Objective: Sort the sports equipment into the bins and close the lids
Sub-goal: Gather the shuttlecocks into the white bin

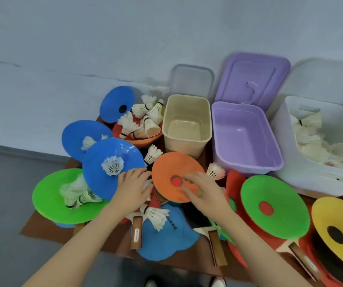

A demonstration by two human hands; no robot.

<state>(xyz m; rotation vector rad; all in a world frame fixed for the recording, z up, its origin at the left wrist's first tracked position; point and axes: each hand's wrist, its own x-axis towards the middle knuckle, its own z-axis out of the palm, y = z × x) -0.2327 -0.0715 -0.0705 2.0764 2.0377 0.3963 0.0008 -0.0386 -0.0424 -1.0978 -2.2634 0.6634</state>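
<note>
While right hand (pixel 203 193) fingers pinch orange disc (pixel 174 172), shuttlecocks (pixel 145 119), paddles (pixel 216 245) crowd around.

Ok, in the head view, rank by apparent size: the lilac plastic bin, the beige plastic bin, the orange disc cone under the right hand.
1. Lilac plastic bin
2. Beige plastic bin
3. Orange disc cone, though it is nearer the camera, so unsure.

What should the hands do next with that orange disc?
Probably lift the orange disc and drop it into the empty purple bin behind it. The right hand already grips the disc, that bin's lid stands open, and the white bin holds shuttlecocks.
</note>
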